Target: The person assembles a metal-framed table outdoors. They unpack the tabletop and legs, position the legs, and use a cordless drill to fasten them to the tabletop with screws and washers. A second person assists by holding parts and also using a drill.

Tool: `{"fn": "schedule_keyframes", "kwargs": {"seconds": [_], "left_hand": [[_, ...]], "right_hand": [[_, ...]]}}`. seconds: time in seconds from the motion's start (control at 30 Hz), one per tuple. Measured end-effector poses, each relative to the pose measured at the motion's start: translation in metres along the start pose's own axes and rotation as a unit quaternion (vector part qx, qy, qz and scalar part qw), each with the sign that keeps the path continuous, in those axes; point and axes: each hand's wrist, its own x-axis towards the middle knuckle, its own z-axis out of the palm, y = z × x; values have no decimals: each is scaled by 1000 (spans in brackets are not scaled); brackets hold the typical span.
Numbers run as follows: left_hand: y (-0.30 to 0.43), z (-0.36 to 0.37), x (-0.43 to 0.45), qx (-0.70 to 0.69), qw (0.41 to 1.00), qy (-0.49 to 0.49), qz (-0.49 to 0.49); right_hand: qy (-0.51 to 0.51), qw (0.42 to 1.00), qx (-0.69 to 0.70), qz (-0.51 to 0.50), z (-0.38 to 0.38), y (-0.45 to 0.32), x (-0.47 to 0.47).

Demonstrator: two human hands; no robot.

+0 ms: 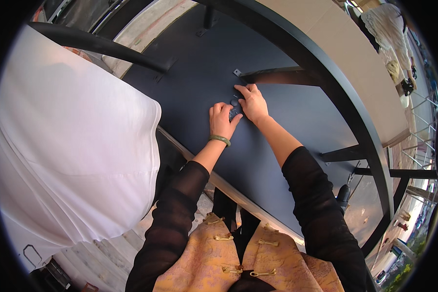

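Observation:
A small heap of screws [232, 114] lies on the dark panel [189, 95], beside a round dark cap [234, 103]. My left hand [221, 119], with a green bangle at the wrist, curves around the screws; its thumb and fingers stand apart. Just to the right is my right hand [254, 104], fingers spread, thumb close to the round cap. A single screw [235, 96] shows near its fingers. Past my right fingertips, a small metal bracket [237, 72] with a hole sits at the end of a black frame bar [277, 75]. My palms are hidden.
A curved black metal frame [335, 95] arches over the panel's right side. Close on my left stands a person in a white shirt [80, 146]. A dark handheld tool, apparently a power drill [344, 193], is at the right. Another person [387, 29] is at the upper right.

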Motion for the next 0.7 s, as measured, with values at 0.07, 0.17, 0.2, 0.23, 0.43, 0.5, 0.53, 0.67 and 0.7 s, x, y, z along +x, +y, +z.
{"fn": "schedule_keyframes", "kwargs": {"seconds": [0.07, 0.17, 0.2, 0.23, 0.43, 0.5, 0.53, 0.67, 0.7], "left_hand": [[2, 0, -6, 6, 1000, -4, 2], [4, 1, -13, 6, 1000, -9, 7], [5, 2, -15, -2, 1000, -13, 8], [6, 3, -16, -8, 1000, -18, 9], [16, 4, -38, -48, 993, -104, 28], [12, -5, -44, -147, 984, -98, 26], [9, -12, -46, -194, 976, -100, 23], [0, -37, -65, -88, 987, -137, 9], [0, -38, -66, -65, 989, -136, -11]], "right_hand": [[-10, 997, -29, -73, 5, -3, 1], [9, 995, -26, -92, 12, -4, 3], [10, 996, -28, -80, 13, -3, 0], [9, 998, -33, -60, 14, -1, -1], [40, 997, 58, 9, 9, 16, -60], [0, 997, 78, 10, 2, 19, -75], [-9, 993, 118, 29, -3, 20, -82], [-82, 981, 149, 88, -25, 15, -101], [-81, 988, 108, 72, -28, 12, -103]]}}
